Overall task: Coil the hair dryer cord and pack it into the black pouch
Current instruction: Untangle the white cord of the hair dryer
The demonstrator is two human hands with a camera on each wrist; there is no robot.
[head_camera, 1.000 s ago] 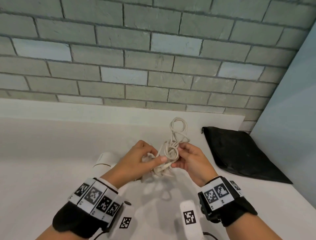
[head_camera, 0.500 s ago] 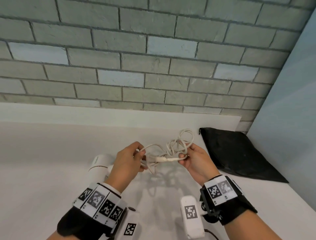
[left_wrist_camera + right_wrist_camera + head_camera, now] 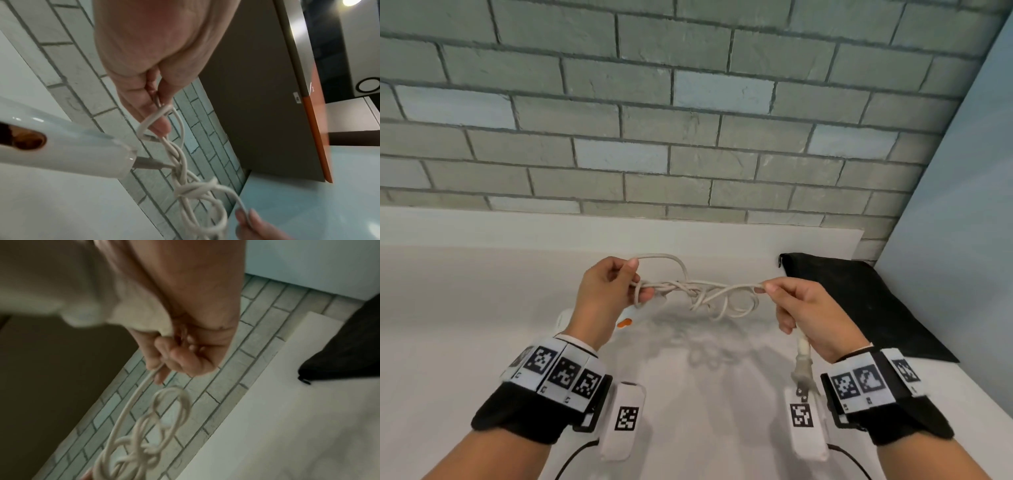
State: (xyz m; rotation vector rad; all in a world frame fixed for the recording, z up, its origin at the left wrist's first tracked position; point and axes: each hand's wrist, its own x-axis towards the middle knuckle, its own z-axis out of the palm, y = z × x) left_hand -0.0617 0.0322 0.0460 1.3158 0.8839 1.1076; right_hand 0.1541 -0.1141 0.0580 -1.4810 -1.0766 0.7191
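Observation:
A tangled white cord [image 3: 702,293] stretches in the air between both hands above the white counter [image 3: 482,308]. My left hand [image 3: 613,291] pinches loops at the cord's left end [image 3: 162,113]. My right hand [image 3: 791,305] pinches the cord's right end [image 3: 152,374], and the plug [image 3: 803,373] hangs below that palm. The white hair dryer [image 3: 61,146] lies under my left hand, mostly hidden in the head view, with an orange switch [image 3: 625,322] showing. The black pouch [image 3: 859,301] lies flat at the right, against the wall corner.
A grey brick wall [image 3: 654,120] runs behind the counter, and a pale blue panel [image 3: 969,205] closes off the right side. A dark board with an orange edge [image 3: 267,97] shows in the left wrist view.
Both hands have moved apart and risen, pulling the bunched cord out into a stretched tangle. The plug now hangs from my right hand.

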